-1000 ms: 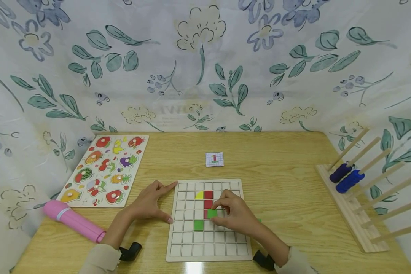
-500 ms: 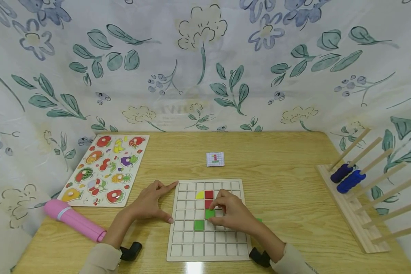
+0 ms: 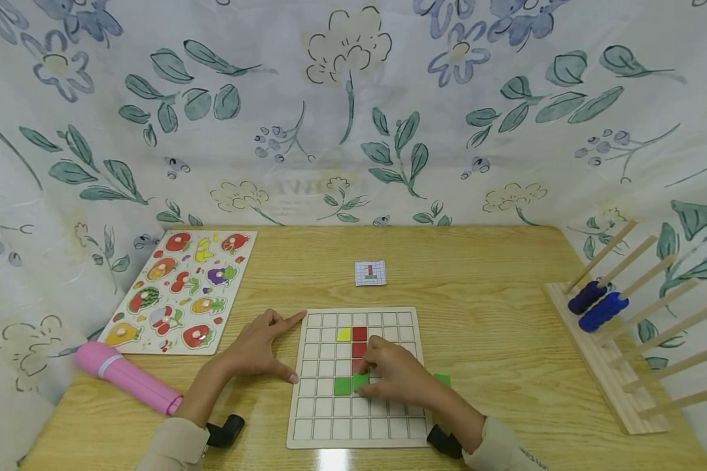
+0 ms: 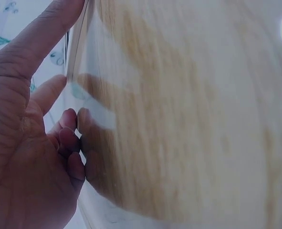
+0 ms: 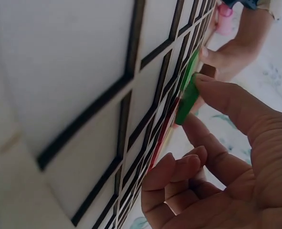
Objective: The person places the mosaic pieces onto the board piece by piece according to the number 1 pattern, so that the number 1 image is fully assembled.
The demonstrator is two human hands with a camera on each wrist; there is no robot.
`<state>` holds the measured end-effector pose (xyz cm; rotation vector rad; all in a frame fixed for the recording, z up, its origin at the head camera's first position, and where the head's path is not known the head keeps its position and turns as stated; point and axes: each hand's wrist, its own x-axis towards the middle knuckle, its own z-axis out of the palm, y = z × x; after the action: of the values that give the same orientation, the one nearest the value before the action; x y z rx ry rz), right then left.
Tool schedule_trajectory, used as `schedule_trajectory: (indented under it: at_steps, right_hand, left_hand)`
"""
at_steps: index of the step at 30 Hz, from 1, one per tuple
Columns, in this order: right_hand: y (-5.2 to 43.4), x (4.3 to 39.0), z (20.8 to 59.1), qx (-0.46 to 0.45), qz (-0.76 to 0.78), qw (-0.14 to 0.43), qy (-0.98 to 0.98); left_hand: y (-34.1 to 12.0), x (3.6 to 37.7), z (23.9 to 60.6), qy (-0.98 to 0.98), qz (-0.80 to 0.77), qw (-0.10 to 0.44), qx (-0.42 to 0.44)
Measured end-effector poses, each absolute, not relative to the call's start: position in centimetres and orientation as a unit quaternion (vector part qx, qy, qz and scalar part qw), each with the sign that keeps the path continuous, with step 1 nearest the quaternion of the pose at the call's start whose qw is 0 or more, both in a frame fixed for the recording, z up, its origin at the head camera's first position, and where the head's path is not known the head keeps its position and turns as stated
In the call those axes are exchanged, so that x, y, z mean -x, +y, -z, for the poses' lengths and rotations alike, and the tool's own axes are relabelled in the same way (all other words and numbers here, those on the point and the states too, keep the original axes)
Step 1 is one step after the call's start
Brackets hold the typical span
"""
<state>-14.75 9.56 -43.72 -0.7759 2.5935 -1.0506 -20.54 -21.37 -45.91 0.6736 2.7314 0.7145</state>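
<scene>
A white wooden grid board (image 3: 330,418) lies on the table in front of me. On it sit a yellow tile (image 3: 344,335), two red tiles (image 3: 359,334) in a column, and a green tile (image 3: 342,386) lower down. My right hand (image 3: 370,379) pinches a second green tile (image 3: 361,381) between thumb and forefinger, low over the cell just right of the placed green one. The right wrist view shows that tile (image 5: 187,98) tilted on edge against the board (image 5: 83,95). My left hand (image 3: 273,347) rests on the table, forefinger and thumb spread along the board's left edge.
A small pattern card (image 3: 370,273) lies behind the board. A loose green tile (image 3: 442,379) sits on the table right of the board. A fruit puzzle (image 3: 177,291) and a pink cylinder (image 3: 126,378) are at left. A peg rack (image 3: 613,340) with blue rings stands at right.
My right hand has carried the green tile one row toward me, down beside the placed green tile. The loose green tile on the table has come into view. The left hand has stayed put.
</scene>
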Motion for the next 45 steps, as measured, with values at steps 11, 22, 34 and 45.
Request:
schedule_trajectory:
  at_steps: [11,22,34,45]
  right_hand:
    - [9.0,13.9,43.8,0.313,0.240,0.047,0.918]
    - [8.8,13.6,43.5,0.325,0.192,-0.001,0.926]
    - [9.3,13.8,43.4,0.306,0.221,0.017,0.926]
    - [11.7,14.3,42.7,0.251,0.338,0.055,0.905]
  left_hand:
    - [-21.4,20.6,46.0,0.935,-0.241,0.118,-0.233]
    - [-21.4,20.5,45.9,0.934,-0.241,0.117,-0.235]
    - [-21.4,20.6,46.1,0.935,-0.240,0.118,-0.234]
    - [-21.4,20.6,46.1,0.935,-0.240,0.117,-0.235]
